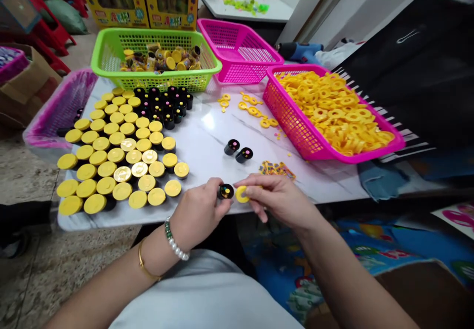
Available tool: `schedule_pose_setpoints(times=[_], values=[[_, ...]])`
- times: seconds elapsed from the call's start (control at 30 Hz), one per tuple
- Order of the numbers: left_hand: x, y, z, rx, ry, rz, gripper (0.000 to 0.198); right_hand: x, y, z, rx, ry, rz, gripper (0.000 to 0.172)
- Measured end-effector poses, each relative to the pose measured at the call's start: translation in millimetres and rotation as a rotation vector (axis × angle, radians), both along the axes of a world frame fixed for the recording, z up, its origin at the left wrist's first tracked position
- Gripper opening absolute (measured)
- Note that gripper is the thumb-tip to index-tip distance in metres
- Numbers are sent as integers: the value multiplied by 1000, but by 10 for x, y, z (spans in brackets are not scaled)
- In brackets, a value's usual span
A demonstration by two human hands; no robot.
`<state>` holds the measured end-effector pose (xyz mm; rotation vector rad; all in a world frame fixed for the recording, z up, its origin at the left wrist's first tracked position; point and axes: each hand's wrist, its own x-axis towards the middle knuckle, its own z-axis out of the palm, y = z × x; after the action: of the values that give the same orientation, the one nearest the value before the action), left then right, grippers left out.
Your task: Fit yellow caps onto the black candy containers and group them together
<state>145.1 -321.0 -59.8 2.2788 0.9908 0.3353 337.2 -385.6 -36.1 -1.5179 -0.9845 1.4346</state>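
My left hand (202, 210) is closed round a small black cup (225, 191), its open mouth facing up with small coloured bits inside. Just to its right, my right hand (276, 198) pinches a yellow plastic ring (242, 194) close to the cup's rim, apart from it. Two more open black cups (244, 155) stand a little beyond my hands, each with a pink bit inside. A small pile of colourful printed pieces (276, 169) lies behind my right hand. Several loose yellow rings (254, 111) rest farther back on the white table (202, 156).
Rows of black cups with yellow lids (122, 173) cover the table's left side, with open black cups (166, 104) behind. A pink basket (311, 143) of yellow rings stands right. A green basket (155, 82) of small containers and another pink basket (242, 74) stand at the back.
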Motion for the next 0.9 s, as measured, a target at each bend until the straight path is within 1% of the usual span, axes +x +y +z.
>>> schedule_pose_setpoints(times=[0.07,0.17,0.37,0.53,0.63,0.67,0.73,0.83,0.9], values=[[-19,5,-50,-56,-51,-12,25,-158,7,-45,28,-21,-22,30],[13,35,-95,-91,-65,-22,20,-277,78,-64,29,-87,-73,30],[29,41,-74,-122,-37,-31,21,-252,133,-78,-26,-184,-85,34],[14,52,-57,-128,-19,-38,19,-238,120,-114,-89,-131,-32,40],[-3,60,-10,-160,-45,-59,17,-262,113,-105,-76,-127,-47,40],[-9,60,11,-197,-82,-64,17,-268,111,-97,-63,-147,-51,39],[-15,58,47,-333,-180,-55,19,-276,106,-79,-50,-191,-47,38],[-2,69,64,-635,-269,11,26,-280,92,-60,-42,-226,-39,36],[14,97,49,-811,-307,41,26,-286,81,-67,-37,-223,-38,35]])
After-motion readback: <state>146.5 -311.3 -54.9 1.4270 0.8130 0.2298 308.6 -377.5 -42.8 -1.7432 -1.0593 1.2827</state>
